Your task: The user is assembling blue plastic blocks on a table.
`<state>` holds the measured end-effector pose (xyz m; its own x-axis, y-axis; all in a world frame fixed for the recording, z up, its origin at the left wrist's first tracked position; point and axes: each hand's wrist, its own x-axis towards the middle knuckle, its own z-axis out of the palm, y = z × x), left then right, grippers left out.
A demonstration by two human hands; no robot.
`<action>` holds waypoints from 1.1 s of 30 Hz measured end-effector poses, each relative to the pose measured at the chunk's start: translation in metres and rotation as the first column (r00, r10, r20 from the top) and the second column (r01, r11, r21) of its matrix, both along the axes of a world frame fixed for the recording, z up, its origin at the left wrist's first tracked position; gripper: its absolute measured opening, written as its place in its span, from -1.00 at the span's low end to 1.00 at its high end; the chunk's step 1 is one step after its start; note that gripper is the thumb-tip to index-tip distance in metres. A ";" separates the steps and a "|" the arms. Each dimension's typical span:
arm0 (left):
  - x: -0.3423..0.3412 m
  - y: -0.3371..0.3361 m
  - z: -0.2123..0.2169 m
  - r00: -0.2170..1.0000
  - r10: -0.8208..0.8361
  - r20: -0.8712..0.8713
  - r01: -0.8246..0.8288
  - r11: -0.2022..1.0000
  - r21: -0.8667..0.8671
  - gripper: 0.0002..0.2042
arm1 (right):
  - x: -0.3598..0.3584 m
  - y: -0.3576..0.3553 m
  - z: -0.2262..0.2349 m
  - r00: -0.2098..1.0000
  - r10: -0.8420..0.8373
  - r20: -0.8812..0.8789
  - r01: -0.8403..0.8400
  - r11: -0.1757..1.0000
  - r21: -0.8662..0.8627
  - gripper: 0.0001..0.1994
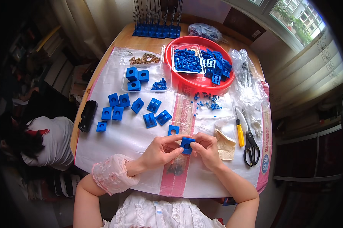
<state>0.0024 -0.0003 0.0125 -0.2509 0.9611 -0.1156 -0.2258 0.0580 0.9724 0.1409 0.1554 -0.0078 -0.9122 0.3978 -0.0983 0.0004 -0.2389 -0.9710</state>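
Near the table's front edge I hold a small blue plastic block with a round hole (187, 144) between both hands. My left hand (164, 149) pinches its left side with thumb and fingers. On its right side, my right hand (206, 148) grips it with the thumb at the face. Just beyond lies another blue square piece with a hole (173, 130). Several similar blue blocks (117, 113) are spread to the left, along with slotted blue pieces (149, 120). A crumpled brown paper (225, 145) lies right beside my right hand.
A red basin (186, 81) holds a clear tray of small blue parts (188, 60). Clear boxes contain brass-coloured screws (144, 59) and blue blocks (132, 73). At right are a yellow-handled screwdriver (240, 133), black scissors (250, 148) and plastic bags (243, 79). Another person (49, 140) is at left.
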 end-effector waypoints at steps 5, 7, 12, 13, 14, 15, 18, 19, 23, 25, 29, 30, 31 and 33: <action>-0.001 0.000 0.000 1.000 0.004 -0.006 -0.004 1.000 0.000 -0.58 | 0.001 0.001 0.000 1.000 0.006 -0.003 -0.006 1.000 0.012 -0.91; -0.001 0.000 0.001 1.000 -0.003 -0.009 0.003 1.000 0.001 -0.57 | 0.001 0.001 0.002 1.000 0.011 0.000 -0.011 1.000 0.020 -0.91; -0.001 0.000 0.001 1.000 0.002 -0.017 -0.003 1.000 -0.004 -0.57 | 0.000 0.000 0.004 1.000 0.011 -0.007 -0.011 1.000 0.008 -0.91; 0.000 0.000 0.001 1.000 0.002 -0.022 -0.002 1.000 0.001 -0.57 | 0.000 0.000 0.004 1.000 0.010 -0.011 -0.010 1.000 0.009 -0.91; 0.000 0.000 0.001 1.000 0.002 -0.027 -0.002 1.000 0.007 -0.57 | 0.000 0.001 0.004 1.000 0.010 -0.009 -0.010 1.000 0.007 -0.91; 0.000 -0.001 0.001 0.999 0.002 -0.032 -0.002 1.000 0.013 -0.57 | 0.000 0.001 0.003 1.000 0.010 -0.008 -0.010 1.000 0.005 -0.91; 0.000 0.001 -0.001 0.999 -0.007 -0.046 0.008 1.000 0.017 -0.56 | 0.001 0.001 0.003 1.000 0.005 -0.001 -0.005 1.000 0.009 -0.92; -0.001 0.001 0.000 0.999 -0.010 -0.045 0.010 1.000 0.010 -0.56 | 0.001 0.001 0.004 1.000 0.007 -0.002 -0.007 1.000 0.008 -0.92; -0.001 0.000 0.002 0.999 -0.021 -0.051 0.021 1.000 0.003 -0.57 | 0.001 0.002 0.002 1.000 0.001 0.001 -0.001 1.000 0.001 -0.92; -0.001 0.000 0.001 0.998 -0.025 -0.057 0.025 1.000 0.008 -0.56 | 0.001 0.002 0.002 1.000 -0.003 0.002 0.003 1.000 -0.008 -0.92; -0.001 0.001 0.003 0.998 -0.023 -0.064 0.024 1.000 0.009 -0.56 | 0.001 0.002 0.002 1.000 0.000 0.001 0.001 1.000 -0.023 -0.92; -0.001 0.001 0.004 0.998 -0.021 -0.065 0.022 1.000 0.007 -0.56 | 0.001 0.003 0.001 1.000 -0.005 -0.003 0.005 1.000 -0.027 -0.92; -0.001 0.001 0.005 0.997 -0.023 -0.073 0.024 1.000 0.005 -0.56 | 0.001 0.003 0.001 1.000 -0.007 -0.007 0.007 1.000 -0.030 -0.92; -0.001 0.002 0.007 0.996 -0.027 -0.088 0.028 1.000 0.001 -0.56 | 0.002 0.004 0.001 1.000 -0.012 -0.010 0.012 0.999 -0.035 -0.93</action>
<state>0.0016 0.0015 0.0190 -0.2335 0.9680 -0.0920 -0.1378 0.0607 0.9886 0.1429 0.1590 -0.0072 -0.9085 0.4052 -0.1025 -0.0129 -0.2723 -0.9621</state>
